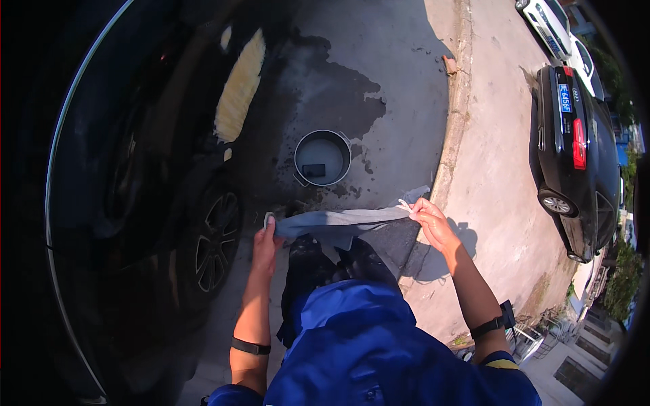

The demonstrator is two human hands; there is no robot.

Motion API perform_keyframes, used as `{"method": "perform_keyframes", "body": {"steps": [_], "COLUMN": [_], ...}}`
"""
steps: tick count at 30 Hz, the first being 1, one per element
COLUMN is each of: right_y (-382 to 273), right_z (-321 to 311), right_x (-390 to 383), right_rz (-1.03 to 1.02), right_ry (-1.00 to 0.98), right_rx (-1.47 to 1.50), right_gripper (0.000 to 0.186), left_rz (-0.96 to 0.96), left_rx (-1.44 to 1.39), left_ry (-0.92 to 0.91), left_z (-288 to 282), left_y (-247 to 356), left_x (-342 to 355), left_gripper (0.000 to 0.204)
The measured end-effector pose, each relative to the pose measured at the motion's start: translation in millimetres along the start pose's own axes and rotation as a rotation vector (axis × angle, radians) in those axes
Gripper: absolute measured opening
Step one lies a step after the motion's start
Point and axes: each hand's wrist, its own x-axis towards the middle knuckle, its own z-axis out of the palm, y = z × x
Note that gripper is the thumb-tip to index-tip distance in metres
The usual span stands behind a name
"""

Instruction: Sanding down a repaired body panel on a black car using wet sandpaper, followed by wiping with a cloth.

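Note:
A grey-blue cloth (338, 220) is stretched between my two hands, in front of my legs. My left hand (267, 243) pinches one end, close to the wheel of a dark car. At the other end my right hand (430, 222) grips a bunched corner between thumb and fingers. The cloth sags slightly and its lower part hangs down. Just beyond it stands a round metal pot (323, 149) on the ground, with cloudy water and a dark rectangular block (313, 170) inside.
The dark car (135, 223) fills the left side, its wheel (217, 242) near my left arm. Wet patches (338, 88) darken the pavement around the pot. A kerb (452, 135) runs along the right. Beyond it are a parked black car (575, 149) and white cars (545, 30).

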Motion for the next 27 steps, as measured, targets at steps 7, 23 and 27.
{"method": "perform_keyframes", "body": {"steps": [7, 23, 27], "right_y": [-17.0, 94.5, 81.9], "right_z": [-6.0, 147.8, 149.6], "right_x": [-19.2, 29.4, 59.9], "right_rz": [0.075, -0.452, -0.487], "right_ry": [0.021, -0.255, -0.304], "right_rx": [0.095, -0.741, -0.747], "right_gripper": [0.033, 0.087, 0.035], "left_rz": [-0.174, 0.517, 0.389], "left_rx": [0.221, 1.083, 1.32], "left_ry": [-0.233, -0.144, -0.113], "left_z": [23.9, 130.6, 116.2], "left_y": [30.4, 106.0, 150.3], "left_x": [-32.4, -96.1, -122.2], "left_gripper": [0.09, 0.021, 0.025]}}
